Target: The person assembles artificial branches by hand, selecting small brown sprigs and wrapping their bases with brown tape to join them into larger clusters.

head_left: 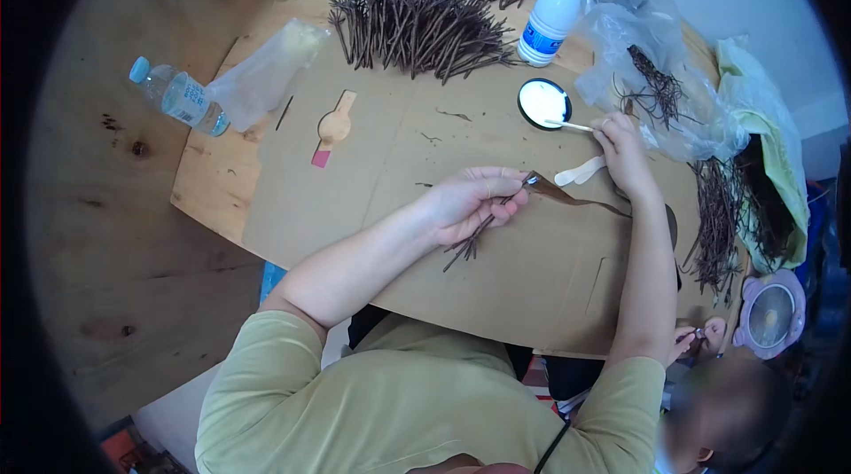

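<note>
My left hand [479, 203], over the middle of the cardboard, is closed on a small bundle of thin brown stems [468, 248], whose ends fan out below my fingers. A brown ribbon-like strip [576, 199] runs from the bundle's top by my fingertips toward my right forearm, which hides part of it. My right hand [625, 155] pinches a thin pale stick [572, 126]. The stick's tip reaches the white paste in a round black-rimmed lid [544, 104]. Two pale flat wooden spatulas [581, 172] lie beside my right hand.
Piles of brown stems [421, 26] lie at the far side. A white blue-capped bottle [551, 17] stands near plastic bags [656, 75]. A clear water bottle [182, 97] lies far left. More stems [714, 226] and a purple-rimmed round object [769, 314] are right, near another person's hands [698, 338].
</note>
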`<action>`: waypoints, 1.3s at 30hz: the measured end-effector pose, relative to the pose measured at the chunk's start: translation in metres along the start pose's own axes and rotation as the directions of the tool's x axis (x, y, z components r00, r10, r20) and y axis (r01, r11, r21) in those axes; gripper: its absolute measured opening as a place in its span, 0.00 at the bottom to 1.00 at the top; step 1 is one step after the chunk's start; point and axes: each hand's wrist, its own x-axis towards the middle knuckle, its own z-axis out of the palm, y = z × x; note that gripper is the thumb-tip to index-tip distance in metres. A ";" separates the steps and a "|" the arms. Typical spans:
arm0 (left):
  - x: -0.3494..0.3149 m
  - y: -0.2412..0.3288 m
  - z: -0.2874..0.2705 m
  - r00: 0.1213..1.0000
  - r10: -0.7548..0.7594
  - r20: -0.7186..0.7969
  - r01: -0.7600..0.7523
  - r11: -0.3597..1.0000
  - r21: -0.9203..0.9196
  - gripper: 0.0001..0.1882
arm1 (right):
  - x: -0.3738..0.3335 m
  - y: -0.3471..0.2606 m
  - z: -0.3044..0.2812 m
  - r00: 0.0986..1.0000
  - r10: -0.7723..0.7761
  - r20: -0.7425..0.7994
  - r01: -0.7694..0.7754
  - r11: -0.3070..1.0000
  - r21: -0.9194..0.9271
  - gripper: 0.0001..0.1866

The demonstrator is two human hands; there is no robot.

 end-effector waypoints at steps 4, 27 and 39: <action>-0.001 0.001 0.004 1.000 0.003 -0.023 -0.004 1.000 -0.014 0.09 | -0.001 -0.001 0.009 0.994 -0.073 -0.078 0.054 0.973 -0.225 0.08; 0.001 -0.004 0.002 1.000 0.008 0.012 -0.008 1.000 0.030 0.08 | -0.019 -0.034 0.022 0.966 -0.094 -0.243 0.029 0.965 -0.259 0.08; -0.003 -0.005 0.007 0.998 0.053 -0.047 -0.047 0.992 0.118 0.08 | -0.057 -0.098 0.017 0.908 0.240 0.342 -0.418 0.553 0.721 0.06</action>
